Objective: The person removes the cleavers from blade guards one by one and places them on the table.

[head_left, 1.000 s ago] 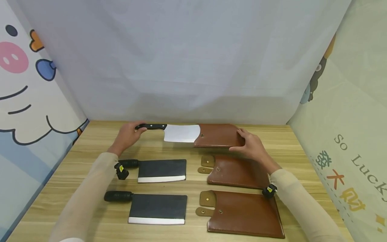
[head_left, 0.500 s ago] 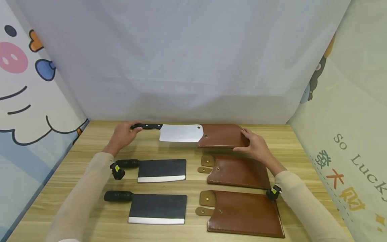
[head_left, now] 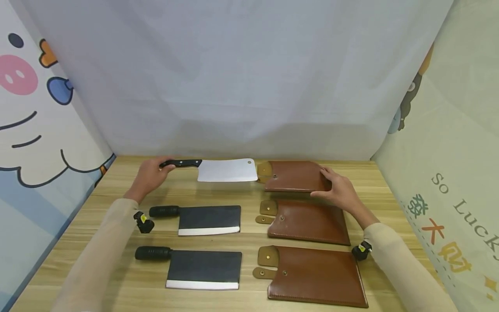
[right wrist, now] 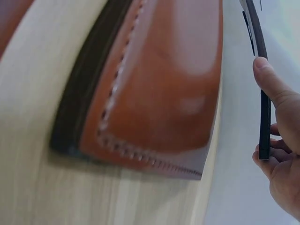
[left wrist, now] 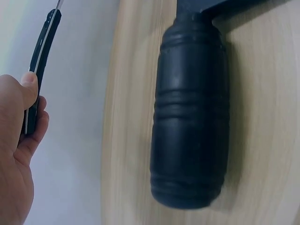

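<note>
My left hand [head_left: 150,175] grips the black riveted handle [left wrist: 41,61] of a silver cleaver [head_left: 228,170] near the back of the table. The whole blade shows, its tip right at the mouth of a brown leather knife sheath [head_left: 294,175]. My right hand [head_left: 343,193] pinches that sheath by its far right end, thumb and fingers on opposite faces, as the right wrist view also shows. The sheath's tan strap tabs [head_left: 264,170] stick out on the left, beside the blade tip.
Two dark cleavers with black handles, a middle one [head_left: 209,220] and a front one [head_left: 204,269], lie on the wooden table [head_left: 117,277]. Right of them lie a middle sheath [head_left: 308,221] and a front sheath [head_left: 317,275]. A grey-white curtain [head_left: 249,78] hangs behind.
The cleaver has slid left out of the sheath with my left hand, baring the blade's tip hole. My right hand has moved right with the sheath, and its strap tabs now show.
</note>
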### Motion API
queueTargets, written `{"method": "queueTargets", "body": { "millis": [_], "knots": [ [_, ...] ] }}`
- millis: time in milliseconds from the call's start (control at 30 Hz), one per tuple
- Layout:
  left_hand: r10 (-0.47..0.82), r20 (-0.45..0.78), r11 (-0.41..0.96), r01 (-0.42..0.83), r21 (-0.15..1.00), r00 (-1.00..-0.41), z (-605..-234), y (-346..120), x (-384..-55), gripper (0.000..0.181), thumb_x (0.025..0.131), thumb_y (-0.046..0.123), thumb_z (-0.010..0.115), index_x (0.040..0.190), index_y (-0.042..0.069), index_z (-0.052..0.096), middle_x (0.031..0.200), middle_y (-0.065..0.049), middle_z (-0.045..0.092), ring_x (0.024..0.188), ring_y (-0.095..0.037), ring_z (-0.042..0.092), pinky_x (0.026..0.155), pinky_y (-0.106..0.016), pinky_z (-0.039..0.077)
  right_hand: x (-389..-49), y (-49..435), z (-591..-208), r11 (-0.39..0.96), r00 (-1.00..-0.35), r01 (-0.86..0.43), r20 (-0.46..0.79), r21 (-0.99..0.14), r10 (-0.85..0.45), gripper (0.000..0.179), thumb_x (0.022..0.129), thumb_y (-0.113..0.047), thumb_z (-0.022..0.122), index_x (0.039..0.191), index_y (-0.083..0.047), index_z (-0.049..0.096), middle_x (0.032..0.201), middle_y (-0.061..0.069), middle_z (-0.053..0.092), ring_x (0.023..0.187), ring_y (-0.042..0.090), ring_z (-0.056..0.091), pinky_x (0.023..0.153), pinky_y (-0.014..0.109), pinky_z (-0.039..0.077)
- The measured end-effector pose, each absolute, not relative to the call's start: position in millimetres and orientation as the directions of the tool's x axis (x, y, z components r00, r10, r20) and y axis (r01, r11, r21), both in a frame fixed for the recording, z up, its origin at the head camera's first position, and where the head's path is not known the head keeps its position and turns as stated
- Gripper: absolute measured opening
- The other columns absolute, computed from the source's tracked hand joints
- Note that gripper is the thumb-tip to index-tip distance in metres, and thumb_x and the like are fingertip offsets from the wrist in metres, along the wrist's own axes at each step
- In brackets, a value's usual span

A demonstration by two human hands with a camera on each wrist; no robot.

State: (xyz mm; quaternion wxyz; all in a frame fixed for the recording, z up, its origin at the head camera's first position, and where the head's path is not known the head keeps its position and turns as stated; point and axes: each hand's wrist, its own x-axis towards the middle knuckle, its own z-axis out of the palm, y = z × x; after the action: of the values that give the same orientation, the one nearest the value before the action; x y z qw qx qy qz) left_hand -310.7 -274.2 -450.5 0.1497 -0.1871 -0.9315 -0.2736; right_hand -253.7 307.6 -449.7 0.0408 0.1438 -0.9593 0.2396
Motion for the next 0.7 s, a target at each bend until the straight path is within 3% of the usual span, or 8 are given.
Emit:
{"method": "queueTargets", "body": {
  "millis": [333, 700],
  "knots": [
    [0.264, 0.443, 0.778, 0.46, 0.427, -0.857, -455, -289, -305, 0.028, 0.098, 0.01, 0.069, 0.12, -0.008, 0.069, 0.109, -0.031, 0.071, 0.089, -0.046, 0.068, 0.081, -0.062, 0.05, -254, 323, -456, 0.865, -0.958, -0.285, 0.143, -0.412, -0.248, 0.096, 0.083, -0.039, 0.086, 0.151, 0.011, 0.04, 0.154, 0.038, 0.035, 0.136, 0.057, 0.041, 0.106, 0.065, 0.04],
    [0.269, 0.339, 0.814, 0.401, 0.42, -0.902, -469, -298, -306, 0.032, 0.101, 0.015, 0.067, 0.123, -0.009, 0.068, 0.107, -0.029, 0.072, 0.068, -0.029, 0.058, 0.073, -0.054, 0.05, -255, 329, -461, 0.863, -0.966, -0.256, 0.103, -0.435, -0.235, 0.096, 0.084, -0.039, 0.086, 0.15, 0.013, 0.039, 0.155, 0.038, 0.033, 0.139, 0.056, 0.037, 0.108, 0.065, 0.039]
  ]
}}
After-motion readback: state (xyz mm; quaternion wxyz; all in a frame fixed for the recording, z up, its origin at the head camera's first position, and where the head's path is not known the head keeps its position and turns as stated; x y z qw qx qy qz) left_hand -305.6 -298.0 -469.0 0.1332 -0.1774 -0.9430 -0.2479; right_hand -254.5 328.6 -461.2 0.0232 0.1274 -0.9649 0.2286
